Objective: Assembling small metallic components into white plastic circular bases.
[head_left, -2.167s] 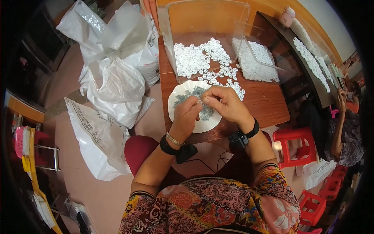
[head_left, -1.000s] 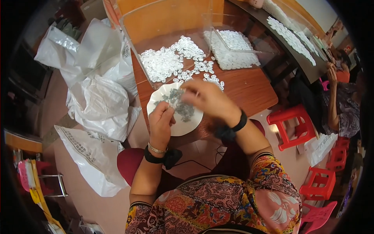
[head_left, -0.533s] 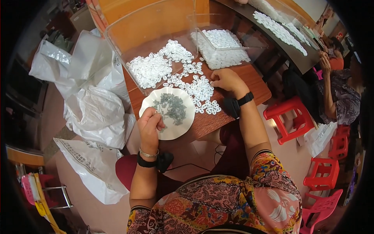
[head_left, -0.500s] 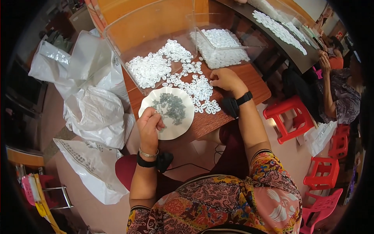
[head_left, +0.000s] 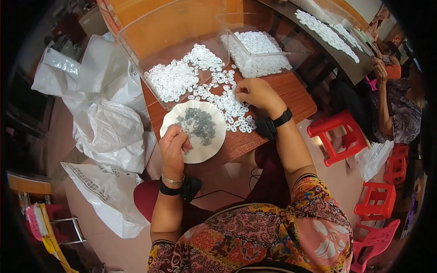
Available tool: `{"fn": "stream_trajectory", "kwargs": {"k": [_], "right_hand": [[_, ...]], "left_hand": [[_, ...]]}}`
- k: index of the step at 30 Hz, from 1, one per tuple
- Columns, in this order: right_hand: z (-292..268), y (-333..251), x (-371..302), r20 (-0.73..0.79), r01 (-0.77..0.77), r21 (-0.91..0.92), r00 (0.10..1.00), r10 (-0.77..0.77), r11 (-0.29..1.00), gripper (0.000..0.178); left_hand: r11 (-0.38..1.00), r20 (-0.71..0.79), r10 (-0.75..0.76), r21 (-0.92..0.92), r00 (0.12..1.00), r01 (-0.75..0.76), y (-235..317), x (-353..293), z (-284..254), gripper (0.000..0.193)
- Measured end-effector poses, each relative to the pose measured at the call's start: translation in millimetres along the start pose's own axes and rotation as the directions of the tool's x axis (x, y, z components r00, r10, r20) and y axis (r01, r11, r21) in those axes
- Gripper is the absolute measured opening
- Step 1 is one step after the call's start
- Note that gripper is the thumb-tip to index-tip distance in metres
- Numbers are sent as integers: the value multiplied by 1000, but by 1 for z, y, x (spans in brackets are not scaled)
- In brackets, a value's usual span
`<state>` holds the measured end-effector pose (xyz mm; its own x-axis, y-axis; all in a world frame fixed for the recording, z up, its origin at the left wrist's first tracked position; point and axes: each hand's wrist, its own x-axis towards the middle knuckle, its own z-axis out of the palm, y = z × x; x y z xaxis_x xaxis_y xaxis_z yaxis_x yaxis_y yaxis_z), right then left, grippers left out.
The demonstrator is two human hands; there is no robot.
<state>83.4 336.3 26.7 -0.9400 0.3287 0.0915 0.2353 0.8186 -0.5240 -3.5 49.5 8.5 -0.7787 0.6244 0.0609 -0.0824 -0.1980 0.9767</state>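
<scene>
"What lies nearest your fingers?"

"Small white oval plastic pieces with two holes each (head_left: 233,105), spread loosely just below and left of my right hand (head_left: 258,94). Its fingers are curled down over the edge of the spread; I cannot tell whether they pinch a piece."

"And your left hand?"

"My left hand (head_left: 173,146) is closed, thumb against the bent forefinger, over the near left rim of a cream round plate with a scalloped edge (head_left: 210,152). There's a pale speck at the tips, too small to name. Small grey translucent bits (head_left: 203,126) lie heaped on the plate, just beyond those fingers."

"What could go wrong?"

"The black box strapped to my right wrist (head_left: 266,128) sits close beside the loose ovals; a low sweep of that arm could, I think, push some off the table. The left hand bearing down on the rim might tip the plate and spill the grey bits."

"Further out?"

"A reddish-brown wooden table (head_left: 296,98) is under everything, stretching right of my right hand. Beyond both hands stands a clear plastic box (head_left: 175,27) with more ovals at its mouth; past my right hand, a clear plastic bin (head_left: 282,53) is heaped with them. Well left of my left hand slump bulging white plastic sacks (head_left: 107,136)."
</scene>
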Motion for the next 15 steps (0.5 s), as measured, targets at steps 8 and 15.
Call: {"fn": "stream_trajectory", "kwargs": {"k": [8, 15], "right_hand": [[27, 3, 11, -99, 133, -114, 985, -144, 985, 16], [27, 14, 16, -97, 82, 229, 993, -62, 970, 18]], "left_hand": [[1000, 23, 13, 26, 1000, -14, -2, 1, 0, 14], [1000, 9, 9, 28, 1000, -9, 1, 0, 1, 14]]}}
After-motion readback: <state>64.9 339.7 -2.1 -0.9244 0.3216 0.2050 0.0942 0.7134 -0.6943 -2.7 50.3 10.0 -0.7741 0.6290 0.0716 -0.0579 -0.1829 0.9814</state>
